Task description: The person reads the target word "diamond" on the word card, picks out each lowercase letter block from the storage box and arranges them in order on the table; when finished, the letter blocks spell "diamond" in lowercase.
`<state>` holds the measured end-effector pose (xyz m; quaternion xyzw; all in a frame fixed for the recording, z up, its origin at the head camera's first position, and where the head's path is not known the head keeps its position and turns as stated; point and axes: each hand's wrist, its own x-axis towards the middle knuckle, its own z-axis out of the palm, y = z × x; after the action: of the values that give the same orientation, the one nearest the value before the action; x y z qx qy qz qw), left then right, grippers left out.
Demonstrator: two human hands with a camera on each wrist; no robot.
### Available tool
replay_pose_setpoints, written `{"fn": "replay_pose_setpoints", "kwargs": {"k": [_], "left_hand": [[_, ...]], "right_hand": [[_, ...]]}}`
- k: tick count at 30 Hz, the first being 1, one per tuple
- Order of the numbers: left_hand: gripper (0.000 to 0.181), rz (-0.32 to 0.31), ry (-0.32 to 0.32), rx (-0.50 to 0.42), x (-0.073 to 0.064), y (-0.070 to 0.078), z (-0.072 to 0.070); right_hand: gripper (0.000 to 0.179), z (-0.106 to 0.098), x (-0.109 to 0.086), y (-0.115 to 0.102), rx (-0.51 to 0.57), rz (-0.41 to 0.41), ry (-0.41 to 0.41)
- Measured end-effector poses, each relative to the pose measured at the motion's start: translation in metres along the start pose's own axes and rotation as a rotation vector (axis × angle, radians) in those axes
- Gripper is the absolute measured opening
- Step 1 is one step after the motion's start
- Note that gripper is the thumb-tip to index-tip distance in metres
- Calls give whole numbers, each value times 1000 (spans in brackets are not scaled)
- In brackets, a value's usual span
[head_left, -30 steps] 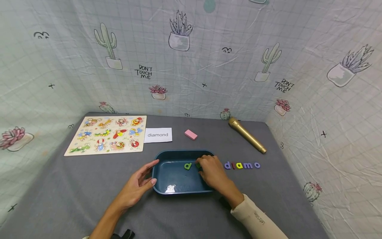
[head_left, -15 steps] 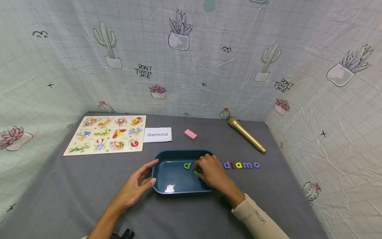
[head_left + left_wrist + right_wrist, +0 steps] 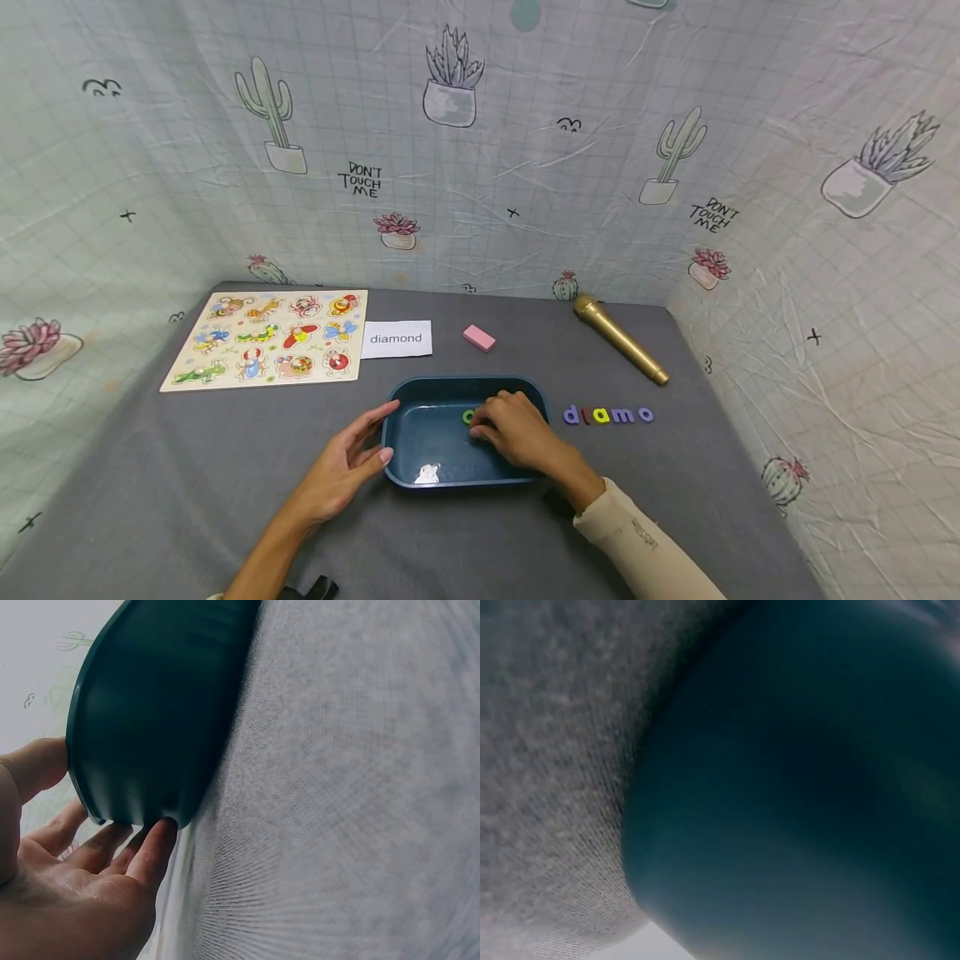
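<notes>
A dark blue-green plastic tray (image 3: 450,450) lies on the grey cloth in the head view. My left hand (image 3: 341,471) rests against its left end, thumb and fingers spread and touching the rim and outer wall. The left wrist view shows those fingertips on the tray's wall (image 3: 150,720). Inside the tray, my right hand (image 3: 517,429) has its fingers curled down and its thumb close by at a green letter (image 3: 467,417), partly hidden by them. The second green letter is out of sight behind this hand. Only the tray's blurred wall (image 3: 742,825) and cloth fill the right wrist view.
Right of the tray lie small coloured letters (image 3: 602,416) reading "diamo". Behind it are a pink block (image 3: 478,337) and a white card (image 3: 397,339) printed "diamond". An insect puzzle board (image 3: 270,337) lies back left, a gold microphone (image 3: 621,342) back right. Patterned curtains stand behind.
My right hand has shifted left within the tray and now partly covers the left green letter. The other green letter, earlier tilted at my fingers, no longer shows. My left hand has stayed put.
</notes>
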<state>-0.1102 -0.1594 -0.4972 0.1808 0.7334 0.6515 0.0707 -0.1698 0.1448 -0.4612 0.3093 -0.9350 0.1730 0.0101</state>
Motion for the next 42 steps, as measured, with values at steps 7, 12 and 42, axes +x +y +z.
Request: {"fn": "replay_pose_setpoints", "kwargs": {"k": [7,12,42], "left_hand": [[63,-12,2,14,0,0,0],[64,-6,8,22,0,0,0],[64,-4,8,8,0,-1,0]], "right_hand": [[12,1,3,0,7,60,42],[25,1,3,1,3,63,8],[20,3,2,-5,-6,18,-4]]}}
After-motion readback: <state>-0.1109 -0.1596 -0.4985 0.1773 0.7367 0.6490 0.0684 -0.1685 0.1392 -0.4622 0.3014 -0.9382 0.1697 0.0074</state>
